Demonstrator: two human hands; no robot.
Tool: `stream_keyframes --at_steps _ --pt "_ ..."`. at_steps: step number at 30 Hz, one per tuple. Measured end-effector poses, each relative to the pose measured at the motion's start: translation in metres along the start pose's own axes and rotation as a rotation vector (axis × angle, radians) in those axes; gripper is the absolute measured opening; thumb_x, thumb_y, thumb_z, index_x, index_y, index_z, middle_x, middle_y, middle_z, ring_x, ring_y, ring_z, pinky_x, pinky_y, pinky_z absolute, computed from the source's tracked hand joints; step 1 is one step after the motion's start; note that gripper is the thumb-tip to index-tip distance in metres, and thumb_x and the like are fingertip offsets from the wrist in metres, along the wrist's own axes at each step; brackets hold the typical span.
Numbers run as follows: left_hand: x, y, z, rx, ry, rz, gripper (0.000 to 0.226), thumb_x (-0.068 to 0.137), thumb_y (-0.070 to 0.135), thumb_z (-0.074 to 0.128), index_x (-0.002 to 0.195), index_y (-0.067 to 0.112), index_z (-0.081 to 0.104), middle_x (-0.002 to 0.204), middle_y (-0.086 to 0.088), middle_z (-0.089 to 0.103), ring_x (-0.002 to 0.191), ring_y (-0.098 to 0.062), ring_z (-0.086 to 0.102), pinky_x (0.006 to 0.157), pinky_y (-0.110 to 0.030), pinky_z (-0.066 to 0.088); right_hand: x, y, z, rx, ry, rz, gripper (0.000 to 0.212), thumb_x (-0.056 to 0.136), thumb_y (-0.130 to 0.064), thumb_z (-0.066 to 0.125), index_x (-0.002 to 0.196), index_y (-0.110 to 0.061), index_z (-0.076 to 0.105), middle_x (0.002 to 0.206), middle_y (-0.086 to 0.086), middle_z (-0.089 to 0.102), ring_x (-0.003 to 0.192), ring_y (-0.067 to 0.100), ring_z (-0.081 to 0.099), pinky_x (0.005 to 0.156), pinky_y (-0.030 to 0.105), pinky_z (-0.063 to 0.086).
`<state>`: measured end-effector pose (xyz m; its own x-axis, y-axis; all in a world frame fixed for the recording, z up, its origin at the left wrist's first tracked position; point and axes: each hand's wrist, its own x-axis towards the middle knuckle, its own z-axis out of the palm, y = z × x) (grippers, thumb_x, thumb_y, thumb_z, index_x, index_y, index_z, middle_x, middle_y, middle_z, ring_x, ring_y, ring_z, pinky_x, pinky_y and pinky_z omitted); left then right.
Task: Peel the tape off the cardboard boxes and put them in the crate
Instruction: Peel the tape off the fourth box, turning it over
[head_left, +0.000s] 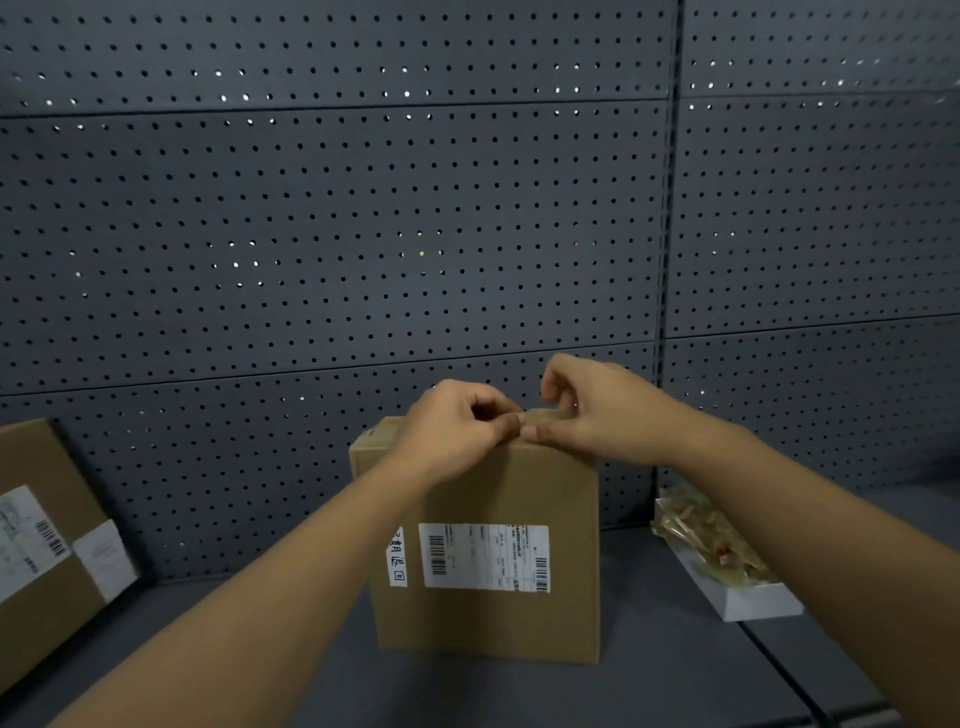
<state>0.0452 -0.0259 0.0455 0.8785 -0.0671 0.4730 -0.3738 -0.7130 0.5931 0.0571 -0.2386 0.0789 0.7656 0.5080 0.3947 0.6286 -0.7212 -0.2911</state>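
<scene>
From the head camera, a cardboard box (498, 545) stands upright on the grey shelf (649, 675), near its back edge against the pegboard wall (363, 208). Both hands meet at the box's top edge: the left hand (457, 421) and right hand (587, 410) pinch narrowly at the tape (540, 414) there. A second box (47, 545) leans at the left edge; a white tray (748, 597) of crumpled tape sits right.

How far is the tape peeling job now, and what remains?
Done: the white tray at right already holds crumpled peeled tape. In hand: the left hand and right hand pinch tape at the top edge of the middle box. Left: that box, and a labelled box at left. No crate is visible.
</scene>
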Motion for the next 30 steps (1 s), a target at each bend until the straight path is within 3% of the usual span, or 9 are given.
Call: stream_keyframes --at_steps 3,8,15,18,21,25,30 --pt "0.001 -0.001 0.003 0.032 0.047 -0.005 0.004 0.090 0.043 0.076 0.091 0.042 0.080 0.087 0.027 0.074 0.091 0.002 0.068 0.090 -0.037 0.058 0.000 -0.011 0.003 -0.218 0.121 -0.009 0.041 0.085 -0.067 0.066 0.089 -0.032 0.047 0.094 -0.010 0.054 0.087 0.017 0.057 0.074 0.039 0.048" --pt "-0.002 0.002 0.004 0.076 0.068 -0.002 0.006 0.094 0.034 0.073 0.092 0.037 0.078 0.089 0.024 0.074 0.093 0.002 0.065 0.091 -0.037 0.056 -0.001 -0.035 0.008 -0.514 0.093 -0.044 0.038 0.096 -0.053 0.047 0.072 -0.024 0.044 0.073 -0.002 0.054 0.067 0.020 0.054 0.069 0.035 0.049" --pt "-0.006 0.009 0.004 0.105 0.090 0.018 0.010 0.095 0.043 0.072 0.092 0.033 0.071 0.088 0.017 0.070 0.087 -0.002 0.063 0.078 -0.032 0.053 0.016 -0.039 -0.002 -0.550 -0.033 -0.032 0.039 0.093 -0.046 0.059 0.071 -0.022 0.038 0.074 -0.001 0.048 0.062 0.014 0.042 0.065 0.032 0.039" --pt "0.000 0.011 0.001 0.128 0.035 -0.018 0.013 0.093 0.045 0.074 0.090 0.032 0.070 0.089 0.015 0.071 0.088 -0.007 0.065 0.075 -0.031 0.053 0.019 -0.035 -0.003 -0.560 -0.073 -0.083 0.033 0.090 -0.045 0.059 0.071 -0.022 0.045 0.072 -0.001 0.051 0.060 0.015 0.044 0.058 0.030 0.037" --pt "0.010 0.013 -0.008 0.338 -0.015 0.057 0.019 0.093 0.051 0.071 0.094 0.032 0.070 0.093 0.013 0.072 0.089 -0.010 0.067 0.078 -0.035 0.056 0.020 -0.032 -0.007 -0.558 -0.101 -0.103 0.027 0.090 -0.045 0.059 0.077 -0.022 0.055 0.073 -0.001 0.055 0.063 0.017 0.049 0.060 0.031 0.041" --pt "0.022 0.016 -0.030 0.689 -0.182 0.302 0.031 0.101 0.057 0.057 0.107 0.029 0.069 0.104 0.010 0.070 0.092 -0.012 0.065 0.080 -0.035 0.054 0.022 -0.029 -0.007 -0.584 -0.111 -0.111 0.024 0.092 -0.040 0.056 0.080 -0.020 0.055 0.075 0.000 0.056 0.064 0.019 0.048 0.059 0.031 0.037" --pt "0.028 0.012 -0.020 0.947 -0.178 0.443 0.027 0.110 0.036 0.046 0.101 0.017 0.063 0.096 -0.001 0.065 0.088 -0.023 0.065 0.068 -0.036 0.044 0.026 -0.022 -0.003 -0.639 -0.099 -0.139 0.022 0.097 -0.035 0.048 0.080 -0.022 0.047 0.073 -0.002 0.050 0.068 0.022 0.050 0.064 0.034 0.039"
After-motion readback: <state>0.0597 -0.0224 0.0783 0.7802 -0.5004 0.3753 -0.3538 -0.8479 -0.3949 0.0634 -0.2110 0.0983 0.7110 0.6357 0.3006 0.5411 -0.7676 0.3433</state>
